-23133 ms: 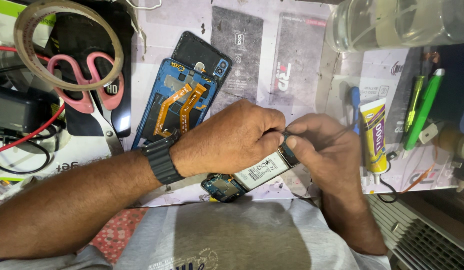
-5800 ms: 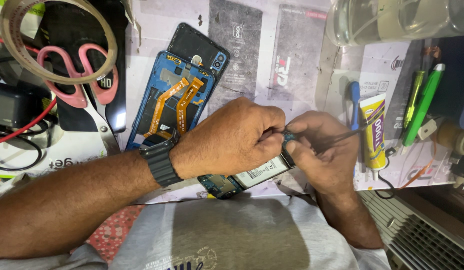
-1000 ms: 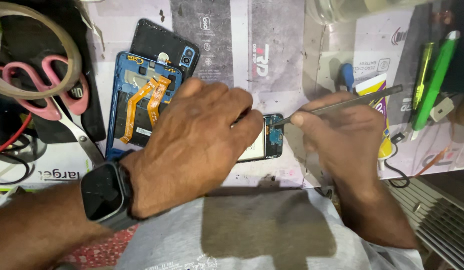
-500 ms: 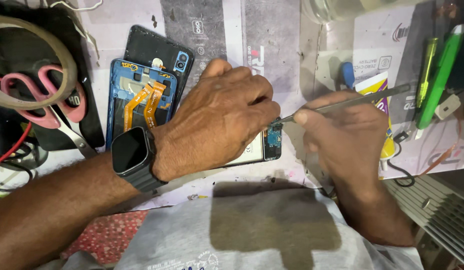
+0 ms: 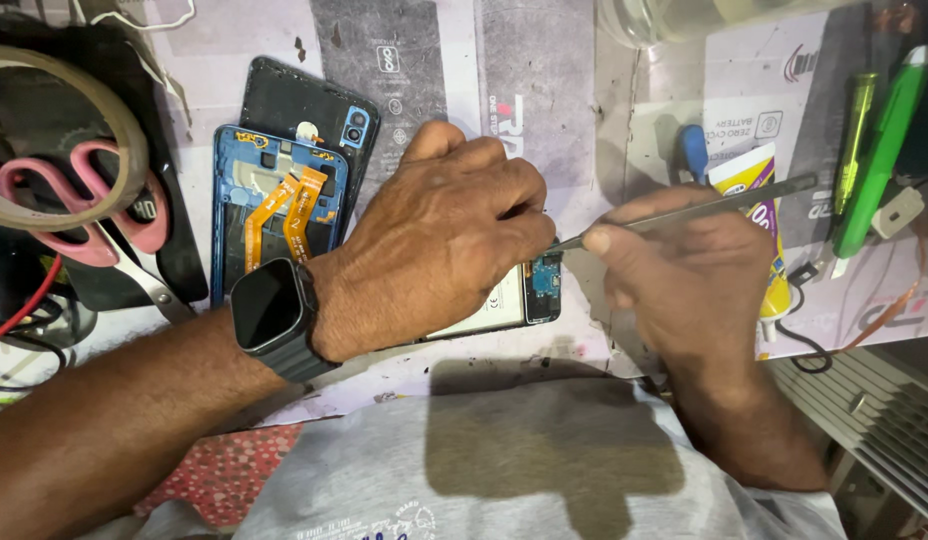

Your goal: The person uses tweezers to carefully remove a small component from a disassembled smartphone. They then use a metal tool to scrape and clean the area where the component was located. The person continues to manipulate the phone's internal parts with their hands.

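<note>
Bench: yellow glue tube (image 5: 759,215) beside right hand (image 5: 684,275)

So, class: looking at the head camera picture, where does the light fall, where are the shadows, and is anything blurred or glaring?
Head view: light falls from above, throwing a dark shadow on the grey shirt below the left hand and right hand; the metal tool and orange cables are sharp; the clear container at the top edge shows soft glare.

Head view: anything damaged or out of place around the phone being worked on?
Nothing looks broken. The blue phone frame lies opened with orange flex cables exposed. The left hand steadies the phone; the right hand holds a metal tool.
</note>
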